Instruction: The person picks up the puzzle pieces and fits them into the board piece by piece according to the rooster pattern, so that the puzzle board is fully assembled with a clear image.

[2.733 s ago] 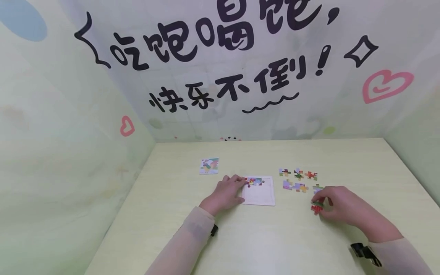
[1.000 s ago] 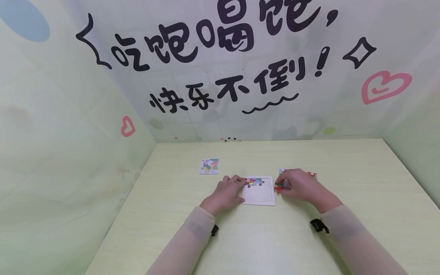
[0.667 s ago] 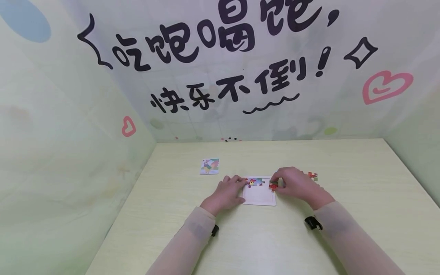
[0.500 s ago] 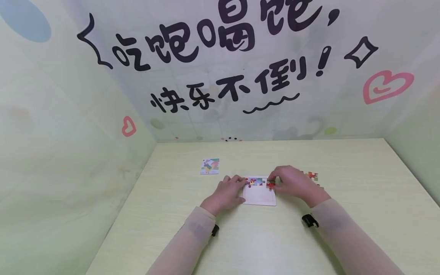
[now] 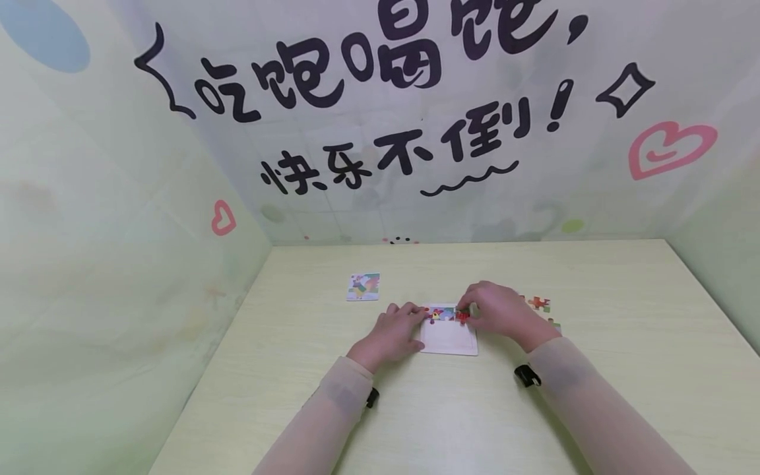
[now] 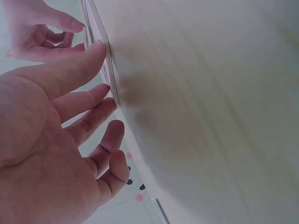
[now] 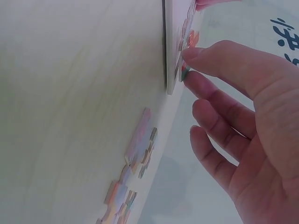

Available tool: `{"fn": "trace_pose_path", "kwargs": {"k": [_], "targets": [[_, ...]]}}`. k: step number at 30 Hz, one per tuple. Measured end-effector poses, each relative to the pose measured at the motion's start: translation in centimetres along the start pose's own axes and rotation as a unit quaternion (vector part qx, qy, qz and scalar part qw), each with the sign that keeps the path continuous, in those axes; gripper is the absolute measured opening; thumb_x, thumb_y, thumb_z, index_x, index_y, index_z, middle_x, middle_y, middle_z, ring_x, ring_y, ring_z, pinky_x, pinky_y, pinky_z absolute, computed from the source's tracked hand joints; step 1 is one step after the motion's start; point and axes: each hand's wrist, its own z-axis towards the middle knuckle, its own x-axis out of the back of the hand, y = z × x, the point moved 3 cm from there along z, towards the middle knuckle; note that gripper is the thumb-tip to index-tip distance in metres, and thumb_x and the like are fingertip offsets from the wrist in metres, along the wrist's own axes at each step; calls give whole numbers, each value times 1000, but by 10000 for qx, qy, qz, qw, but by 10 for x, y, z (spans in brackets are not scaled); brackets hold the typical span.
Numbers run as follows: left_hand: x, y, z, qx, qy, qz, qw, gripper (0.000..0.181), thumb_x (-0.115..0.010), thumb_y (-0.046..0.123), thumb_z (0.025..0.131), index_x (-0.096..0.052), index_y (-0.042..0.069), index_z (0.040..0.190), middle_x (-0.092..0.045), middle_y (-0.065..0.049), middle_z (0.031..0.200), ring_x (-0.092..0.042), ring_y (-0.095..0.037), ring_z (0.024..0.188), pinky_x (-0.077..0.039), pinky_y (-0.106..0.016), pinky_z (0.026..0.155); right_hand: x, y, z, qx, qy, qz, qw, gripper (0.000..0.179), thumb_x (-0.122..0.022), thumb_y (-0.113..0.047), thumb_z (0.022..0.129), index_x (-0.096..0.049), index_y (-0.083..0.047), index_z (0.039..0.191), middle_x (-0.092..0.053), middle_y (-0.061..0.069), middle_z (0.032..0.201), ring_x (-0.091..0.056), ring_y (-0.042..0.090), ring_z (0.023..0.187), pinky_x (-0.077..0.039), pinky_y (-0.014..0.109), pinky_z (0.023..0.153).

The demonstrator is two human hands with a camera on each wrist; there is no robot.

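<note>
In the head view a shallow white puzzle tray (image 5: 448, 338) lies flat on the table, with a strip of joined jigsaw pieces (image 5: 441, 314) along its top edge. My left hand (image 5: 388, 335) steadies the tray's left side: thumb low on the rim, index fingertip at the upper corner. The left wrist view shows its fingertips (image 6: 108, 105) touching the tray's edge without curling round it. With thumb and index finger my right hand (image 5: 501, 313) pinches a red and green puzzle piece (image 5: 462, 316) at the strip's right end. Its other fingers stay off the tray.
A small picture card (image 5: 363, 287) of a colourful bird lies back left of the tray. Loose puzzle pieces (image 5: 539, 303) lie to the right, partly hidden by the right hand; the right wrist view shows several pieces (image 7: 139, 142). A printed wall (image 5: 332, 218) stands behind the table.
My right hand has brought the red and green piece leftwards from the table's right side, over the tray, up to the joined strip. My left hand has stayed at the tray's left edge.
</note>
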Motion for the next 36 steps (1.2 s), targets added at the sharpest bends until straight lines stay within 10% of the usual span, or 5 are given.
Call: {"fn": "trace_pose_path", "kwargs": {"k": [36], "targets": [[0, 0, 2, -33, 35, 26, 10000, 67, -78, 31, 93, -51, 24, 153, -48, 5, 156, -45, -25, 129, -42, -42, 106, -8, 0, 2, 219, 72, -224, 9995, 17, -84, -13, 86, -84, -16, 103, -70, 0, 102, -66, 21, 93, -57, 43, 84]]}}
